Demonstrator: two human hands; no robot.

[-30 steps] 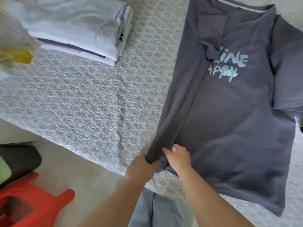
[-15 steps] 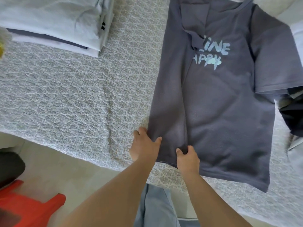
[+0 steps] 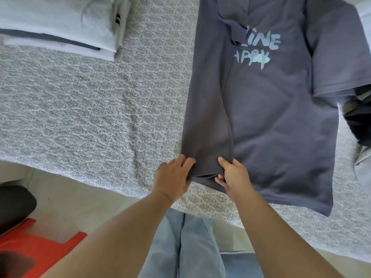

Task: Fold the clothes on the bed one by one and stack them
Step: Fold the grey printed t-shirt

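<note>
Head camera, looking down at a bed from its near edge. A grey T-shirt [image 3: 271,121] with pale blue lettering lies flat on the patterned bedspread [image 3: 96,109], collar away from the person, hem toward them. Its left side panel is already turned inward over the body, forming a long strip that runs away from the fingers toward the collar.

Both hands are at the near hem of that folded strip. The left hand [image 3: 172,177] grips the strip's outer corner, fingers curled over the cloth; whether the thumb is underneath cannot be told. The right hand [image 3: 232,175] pinches the strip's inner edge just beside it, index finger on top and other fingers tucked under the hem. The two hands are close together, with only the width of the strip between them.

The step in hand appears to be setting the first lengthwise fold and straightening its bottom edge. The right sleeve [image 3: 337,57], well beyond the right fingers, is not yet folded; the next move likely calls for releasing the hem and turning that side inward to match.

Far past the left fingers sits a stack of folded clothes [image 3: 66,23], where this shirt should end up. Unfolded dark garments [image 3: 359,117] lie past the shirt's far side.
</note>
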